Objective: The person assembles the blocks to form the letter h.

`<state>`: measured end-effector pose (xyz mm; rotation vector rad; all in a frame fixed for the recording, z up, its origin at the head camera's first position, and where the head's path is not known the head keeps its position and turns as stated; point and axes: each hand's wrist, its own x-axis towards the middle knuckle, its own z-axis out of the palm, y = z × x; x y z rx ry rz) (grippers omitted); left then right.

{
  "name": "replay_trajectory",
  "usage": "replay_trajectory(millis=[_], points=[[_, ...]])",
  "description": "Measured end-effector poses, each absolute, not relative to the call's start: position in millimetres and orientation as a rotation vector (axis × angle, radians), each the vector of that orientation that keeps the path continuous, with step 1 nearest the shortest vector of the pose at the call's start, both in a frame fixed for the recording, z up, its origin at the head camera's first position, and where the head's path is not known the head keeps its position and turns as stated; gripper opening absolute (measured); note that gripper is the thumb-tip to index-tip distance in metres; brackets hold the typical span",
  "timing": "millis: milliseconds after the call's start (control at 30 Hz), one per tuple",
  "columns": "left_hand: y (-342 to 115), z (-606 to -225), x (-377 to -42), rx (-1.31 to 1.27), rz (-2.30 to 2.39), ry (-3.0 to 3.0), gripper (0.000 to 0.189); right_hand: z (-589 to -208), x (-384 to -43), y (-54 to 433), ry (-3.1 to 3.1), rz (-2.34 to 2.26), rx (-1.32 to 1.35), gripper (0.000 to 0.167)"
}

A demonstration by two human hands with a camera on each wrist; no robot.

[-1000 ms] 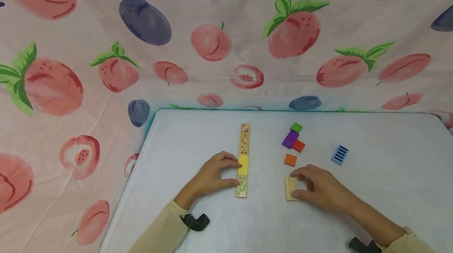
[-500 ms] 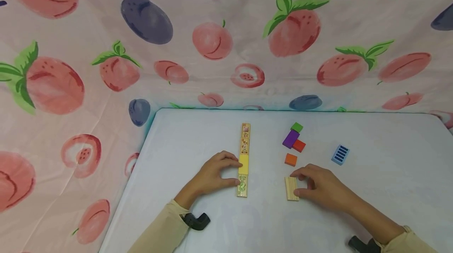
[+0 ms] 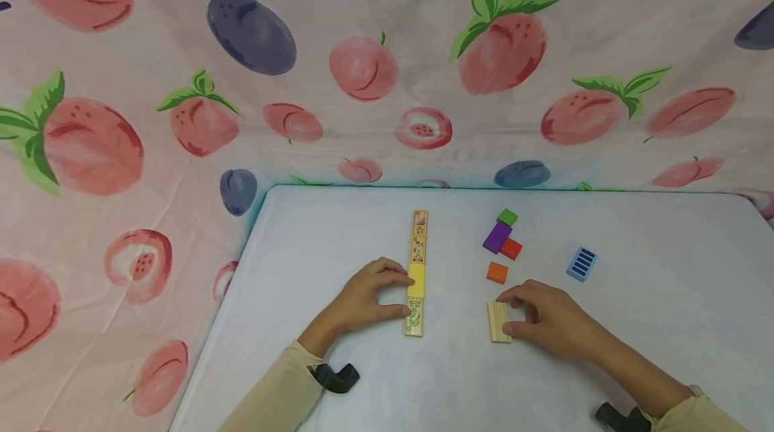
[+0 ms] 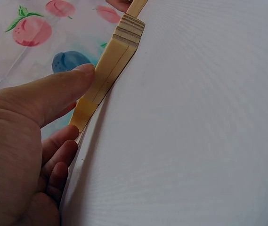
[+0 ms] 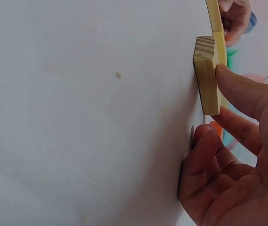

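A straight row of wooden domino blocks [image 3: 416, 249] lies on the white table; several have printed faces, and one is plain yellow [image 3: 415, 282]. My left hand [image 3: 365, 297] is at the row's left side, with the thumb on the nearest, green-printed block [image 3: 414, 324] and the index fingertip at the yellow one. To the right, a plain wooden block [image 3: 497, 322] rests on the table. My right hand [image 3: 547, 318] holds it lightly, thumb at its right side and index finger at its far end. In the right wrist view the wooden block [image 5: 209, 87] shows its grained end, and the other fingers curl below.
Behind the plain block lie small orange [image 3: 497, 273], red [image 3: 510, 248], purple [image 3: 497, 237] and green [image 3: 507, 217] blocks. Farther right is a light-blue piece with dark bars [image 3: 582, 264]. A fruit-patterned cloth [image 3: 423, 49] hangs behind the white table [image 3: 338, 217].
My right thumb has drawn back slightly toward the plain block's right edge. My left hand and the blocks have stayed in place.
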<state>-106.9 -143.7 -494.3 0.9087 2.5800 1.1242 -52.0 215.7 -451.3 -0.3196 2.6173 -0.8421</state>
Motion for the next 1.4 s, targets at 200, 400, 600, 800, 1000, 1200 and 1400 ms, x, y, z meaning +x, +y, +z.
replay_trajectory(millis=[200,400,600,800,1000,1200,1400], points=[[-143,-494,-107,0.907,1.115,2.585,0.046,-451,-53,217,2.623,-0.846,-0.334,0.046],[-143,-493,-106,0.895,1.115,2.584,0.045,-450,-53,217,2.628,-0.837,-0.334,0.046],[-142,-490,-105,0.882,1.133,2.573,0.045,-449,-53,217,2.621,-0.837,-0.317,0.047],[-142,-489,-105,0.869,1.133,2.569,0.045,-447,-55,217,2.605,-0.830,-0.309,0.047],[-142,-488,-105,0.869,1.127,2.573,0.045,-444,-59,217,2.612,-0.839,-0.304,0.042],[-142,-488,-105,0.872,1.121,2.576,0.045,-442,-66,219,2.688,-0.871,-0.284,0.030],[-142,-489,-106,0.873,1.117,2.573,0.046,-439,-78,218,2.748,-0.897,-0.269,0.026]])
